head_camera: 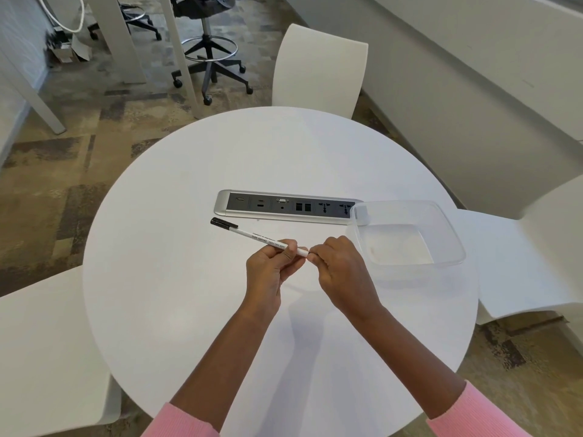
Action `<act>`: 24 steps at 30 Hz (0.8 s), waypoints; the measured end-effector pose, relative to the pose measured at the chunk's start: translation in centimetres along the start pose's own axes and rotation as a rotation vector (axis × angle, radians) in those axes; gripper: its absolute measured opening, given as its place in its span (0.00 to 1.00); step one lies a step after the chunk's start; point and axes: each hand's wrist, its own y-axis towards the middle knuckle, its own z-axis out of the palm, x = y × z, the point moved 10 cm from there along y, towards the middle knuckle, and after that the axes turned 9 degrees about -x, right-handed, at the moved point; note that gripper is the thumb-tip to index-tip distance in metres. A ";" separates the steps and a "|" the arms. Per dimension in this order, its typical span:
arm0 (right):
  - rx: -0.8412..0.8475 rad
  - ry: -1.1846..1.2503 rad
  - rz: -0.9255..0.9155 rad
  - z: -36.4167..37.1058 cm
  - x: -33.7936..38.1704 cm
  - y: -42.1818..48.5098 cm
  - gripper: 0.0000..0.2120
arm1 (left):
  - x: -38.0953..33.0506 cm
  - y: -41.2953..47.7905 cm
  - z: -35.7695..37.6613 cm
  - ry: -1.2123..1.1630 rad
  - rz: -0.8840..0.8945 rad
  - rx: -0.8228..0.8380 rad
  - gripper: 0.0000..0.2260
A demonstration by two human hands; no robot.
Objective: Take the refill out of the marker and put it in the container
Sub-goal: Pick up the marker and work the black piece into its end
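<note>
Round table (189, 279), right hand (344, 272) hiding marker (252, 236) end

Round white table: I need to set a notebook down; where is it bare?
Bare: the round white table beyond the silver socket panel, its left side, and its near edge between the forearms. Crowded: right of centre, where the left hand and right hand hold the white black-capped marker beside the clear plastic container.

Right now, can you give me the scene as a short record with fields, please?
marker: white, black cap on, held above the table
left hand: grips the barrel
right hand: pinches the rear end
refill: not visible
container: clear, empty, right of the hands
socket panel: set in the table, behind the marker
</note>
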 end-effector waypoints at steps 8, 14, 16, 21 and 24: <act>0.427 0.785 0.890 4.1 -4.3 -2.8 0.15 | 0.7 -0.1 0.1 0.042 -0.018 0.034 0.05; 0.363 0.600 0.670 3.4 -4.0 -1.6 0.14 | 0.6 0.4 -0.2 0.073 -0.043 0.004 0.04; 0.188 0.267 0.380 1.6 -3.0 -0.3 0.09 | 0.4 0.6 -0.4 0.055 -0.046 -0.011 0.04; 0.038 -0.036 0.016 0.6 0.1 0.2 0.07 | 0.5 0.3 -0.2 0.076 -0.045 -0.011 0.04; -0.024 -0.151 -0.081 0.3 1.2 0.0 0.07 | 0.6 0.5 -0.1 0.066 -0.052 -0.024 0.05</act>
